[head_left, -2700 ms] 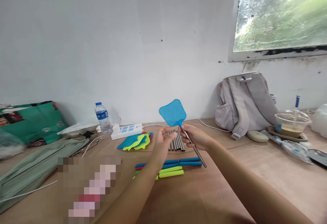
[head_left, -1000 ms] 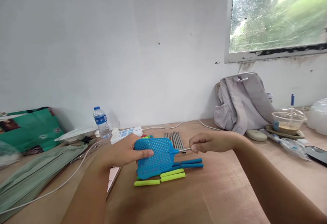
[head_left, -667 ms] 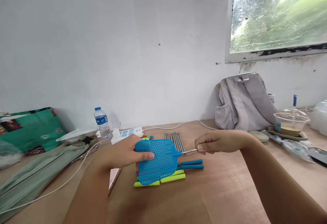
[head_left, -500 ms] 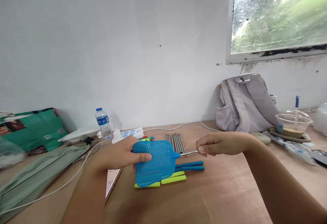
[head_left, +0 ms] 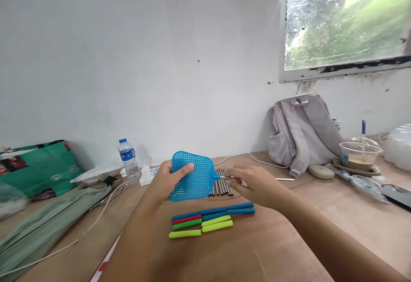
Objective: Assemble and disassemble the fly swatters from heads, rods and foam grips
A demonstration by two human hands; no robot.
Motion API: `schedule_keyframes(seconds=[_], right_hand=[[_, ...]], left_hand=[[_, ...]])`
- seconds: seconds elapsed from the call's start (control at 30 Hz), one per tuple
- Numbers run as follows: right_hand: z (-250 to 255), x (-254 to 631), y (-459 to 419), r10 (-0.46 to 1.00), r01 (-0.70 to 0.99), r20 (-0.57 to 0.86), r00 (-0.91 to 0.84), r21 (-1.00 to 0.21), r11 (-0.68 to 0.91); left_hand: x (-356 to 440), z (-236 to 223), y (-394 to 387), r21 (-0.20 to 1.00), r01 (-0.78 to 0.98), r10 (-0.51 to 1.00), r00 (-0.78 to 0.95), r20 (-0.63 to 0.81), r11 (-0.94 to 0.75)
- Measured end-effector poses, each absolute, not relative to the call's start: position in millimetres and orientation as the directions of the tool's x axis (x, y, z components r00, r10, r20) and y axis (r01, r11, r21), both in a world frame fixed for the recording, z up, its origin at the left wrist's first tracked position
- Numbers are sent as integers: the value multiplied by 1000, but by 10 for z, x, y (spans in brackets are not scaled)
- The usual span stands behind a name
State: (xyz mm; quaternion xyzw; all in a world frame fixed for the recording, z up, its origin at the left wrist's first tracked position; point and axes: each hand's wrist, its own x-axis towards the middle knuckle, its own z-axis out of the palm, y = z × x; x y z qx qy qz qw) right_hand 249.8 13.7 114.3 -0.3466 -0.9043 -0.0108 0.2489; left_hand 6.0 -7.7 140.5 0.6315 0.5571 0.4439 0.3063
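My left hand (head_left: 170, 178) grips the left edge of a blue fly swatter head (head_left: 195, 177), thumb on its perforated face. My right hand (head_left: 248, 183) has its fingers closed on the thin metal rod (head_left: 285, 180) of the swatter, close to the blue neck. The rod's free end sticks out to the right past that hand. Behind the swatter, several metal tubes (head_left: 229, 187) lie side by side on the table, partly covered. In front of it rest several coloured plastic sleeves: blue (head_left: 240, 206), red (head_left: 186, 219), green (head_left: 187, 224) and yellow (head_left: 185, 233).
A water bottle (head_left: 129, 160) and a white power strip (head_left: 146, 178) stand back left, near green cloth (head_left: 58, 217) and a green bag (head_left: 41, 166). On the right are a grey backpack (head_left: 305, 132), a plastic cup (head_left: 360, 153) and a phone (head_left: 398, 196). A white cable (head_left: 99, 217) crosses the left.
The swatter head has risen, uncovering more of the coloured sleeves. My right hand has moved left along the rod toward the blue neck, and the rod now shows beyond the hand.
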Motion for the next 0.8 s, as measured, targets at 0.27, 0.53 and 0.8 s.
schedule_keyframes(seconds=[0.27, 0.53, 0.8], right_hand=[[572, 2614, 136, 491, 666, 594, -638, 105, 739], [233, 3105, 237, 357, 554, 476, -804, 381, 740], [67, 3244, 402, 184, 371, 360, -915, 564, 738]], left_hand=[[271, 1252, -139, 871, 488, 994, 112, -10, -47], [642, 676, -460, 863, 505, 992, 114, -58, -8], [954, -89, -572, 987, 25, 972, 171, -162, 160]])
